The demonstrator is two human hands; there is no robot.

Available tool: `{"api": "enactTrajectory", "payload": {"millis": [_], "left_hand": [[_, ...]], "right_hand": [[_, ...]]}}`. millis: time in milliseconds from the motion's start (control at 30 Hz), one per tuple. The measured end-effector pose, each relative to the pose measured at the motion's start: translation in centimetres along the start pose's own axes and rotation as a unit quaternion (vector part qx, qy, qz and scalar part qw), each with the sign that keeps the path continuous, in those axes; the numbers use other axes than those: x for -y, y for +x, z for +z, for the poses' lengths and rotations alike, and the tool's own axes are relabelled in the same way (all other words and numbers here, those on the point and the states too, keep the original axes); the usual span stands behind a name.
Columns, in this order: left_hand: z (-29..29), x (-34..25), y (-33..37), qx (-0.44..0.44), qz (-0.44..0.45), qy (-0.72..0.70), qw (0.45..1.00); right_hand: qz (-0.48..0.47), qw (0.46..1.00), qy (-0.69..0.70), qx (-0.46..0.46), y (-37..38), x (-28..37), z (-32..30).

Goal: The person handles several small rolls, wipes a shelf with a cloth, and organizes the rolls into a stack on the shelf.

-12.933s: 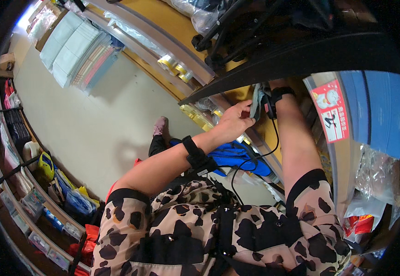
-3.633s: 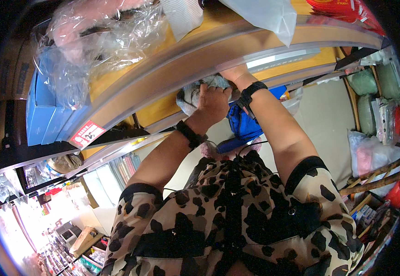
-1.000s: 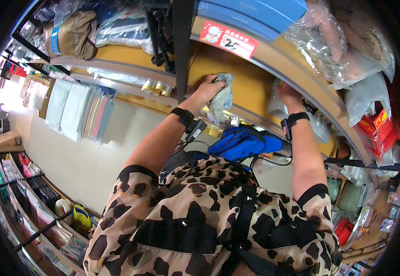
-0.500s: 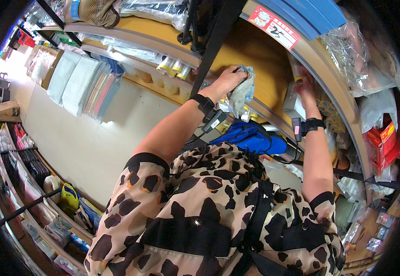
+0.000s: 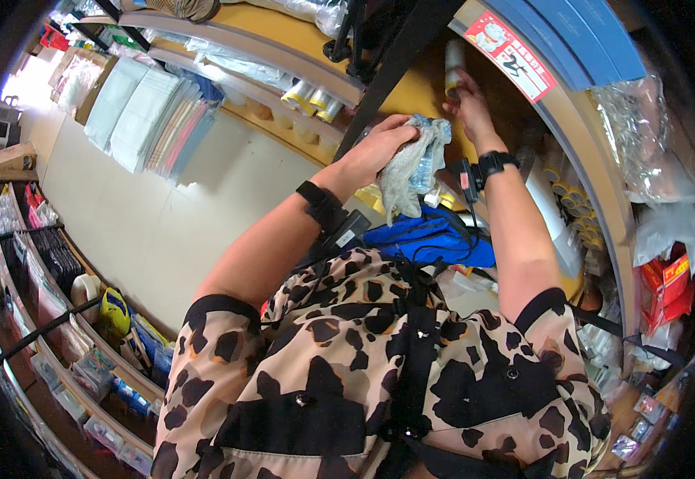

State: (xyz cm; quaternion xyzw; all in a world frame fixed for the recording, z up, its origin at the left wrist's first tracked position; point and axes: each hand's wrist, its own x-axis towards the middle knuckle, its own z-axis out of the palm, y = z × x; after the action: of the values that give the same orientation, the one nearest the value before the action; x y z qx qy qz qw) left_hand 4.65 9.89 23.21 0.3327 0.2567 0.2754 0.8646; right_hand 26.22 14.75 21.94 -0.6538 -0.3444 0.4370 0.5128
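- Left hand [image 5: 375, 152]: fingers closed on a crumpled grey and pale-blue cloth [image 5: 415, 164], loose end hanging over the front of the yellow wooden shelf [image 5: 413, 94].
- Right hand [image 5: 475, 116]: fingers wrapped round the near end of a slim, pale cylindrical roll with a yellowish band [image 5: 453, 68]; roll is over the back part of that shelf. Whether it also rests on the board, I cannot tell.
- Key relation: roll's long axis runs away from the person, roughly in line with the right fingers, far end pointing deeper in. Right hand is on it; left hand sits apart, lower and to the left, the cloth between.
- Right of the right wrist: stacked yellow-ended clear rolls [image 5: 575, 203], ends facing out.
- Above, right: flat blue cardboard boxes [image 5: 563, 40].
- Below both hands: bright blue fabric bag [image 5: 435, 239].
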Motion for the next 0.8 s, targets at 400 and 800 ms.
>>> {"api": "enactTrajectory", "payload": {"millis": [400, 800], "left_hand": [[0.2, -2.1, -2.2, -0.034, -0.024, 0.015, 0.999], [0.7, -2.9, -0.9, -0.04, -0.029, -0.03, 0.998]], "right_hand": [[-0.218, 0.847, -0.475, -0.096, 12.0, -7.4, -1.2], [0.026, 0.97, -0.23, 0.07, 3.5, -0.8, 0.8]]}}
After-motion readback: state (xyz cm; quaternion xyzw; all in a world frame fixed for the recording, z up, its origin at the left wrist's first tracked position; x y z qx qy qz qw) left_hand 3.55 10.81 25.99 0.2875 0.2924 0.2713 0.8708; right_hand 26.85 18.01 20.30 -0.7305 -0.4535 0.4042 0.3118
